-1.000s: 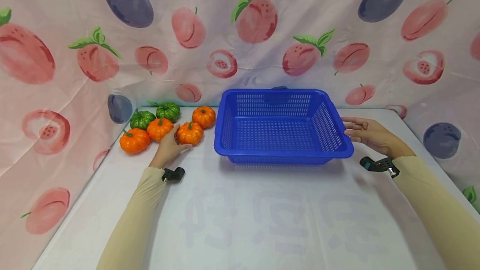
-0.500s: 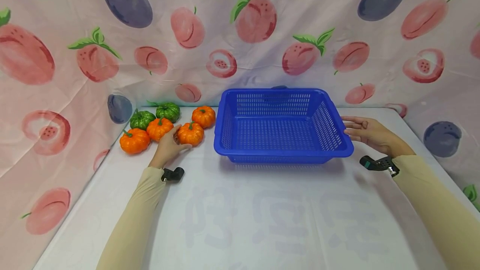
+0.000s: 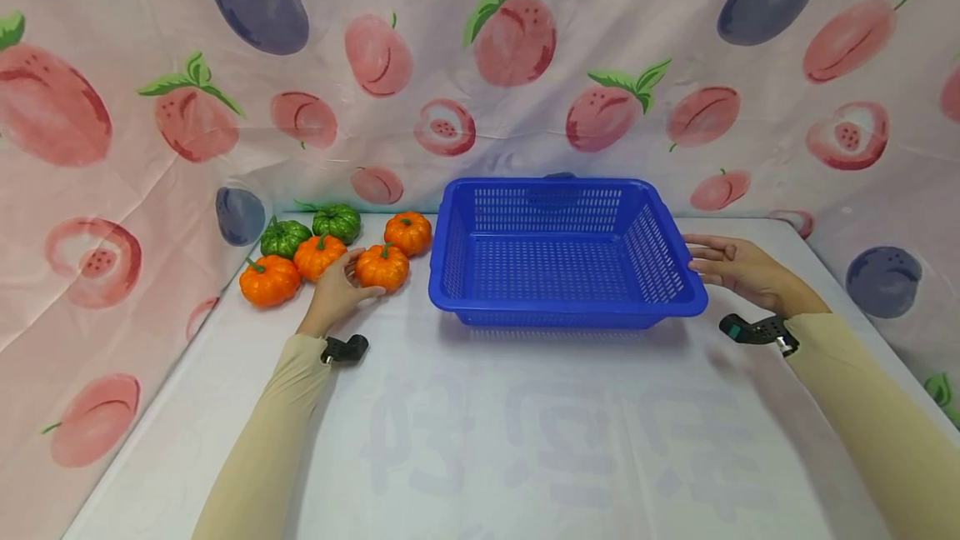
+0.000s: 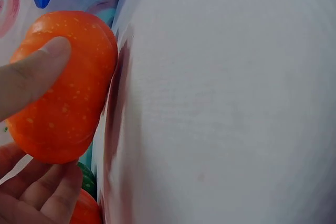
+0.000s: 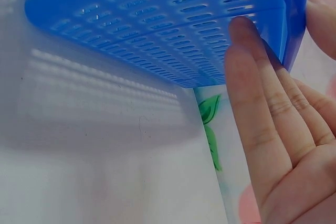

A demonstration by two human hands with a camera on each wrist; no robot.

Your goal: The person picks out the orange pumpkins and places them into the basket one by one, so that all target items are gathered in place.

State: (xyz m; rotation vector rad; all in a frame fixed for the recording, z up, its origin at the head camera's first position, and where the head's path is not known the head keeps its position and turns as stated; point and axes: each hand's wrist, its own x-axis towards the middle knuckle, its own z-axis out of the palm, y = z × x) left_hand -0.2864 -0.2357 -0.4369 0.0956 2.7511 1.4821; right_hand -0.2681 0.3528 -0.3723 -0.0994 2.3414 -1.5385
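Observation:
My left hand [image 3: 337, 292] holds a small orange pumpkin [image 3: 383, 269], its thumb on the near side and its fingers along the left side. The left wrist view shows the thumb pressed on this speckled pumpkin [image 4: 79, 87]; whether it touches the table cannot be told. At the right, my right hand [image 3: 750, 273] is at the end of a blue plastic basket [image 3: 567, 308]. In the right wrist view its straight fingers [image 5: 249, 93] lie against the outer wall under the rim [image 5: 295, 19], with the thumb on the rim's other side.
Two more orange pumpkins, one in front [image 3: 270, 282] and one behind [image 3: 319, 258], stand left of the left hand. Two green pumpkins are at the back, left [image 3: 285, 238] and right [image 3: 337, 224]. Another orange pumpkin [image 3: 408, 234] is beside the basket. A fruit-print cloth [image 3: 480, 148] hangs behind.
The pumpkin in my left hand has shifted very slightly to the right. The right hand and the basket keep their places.

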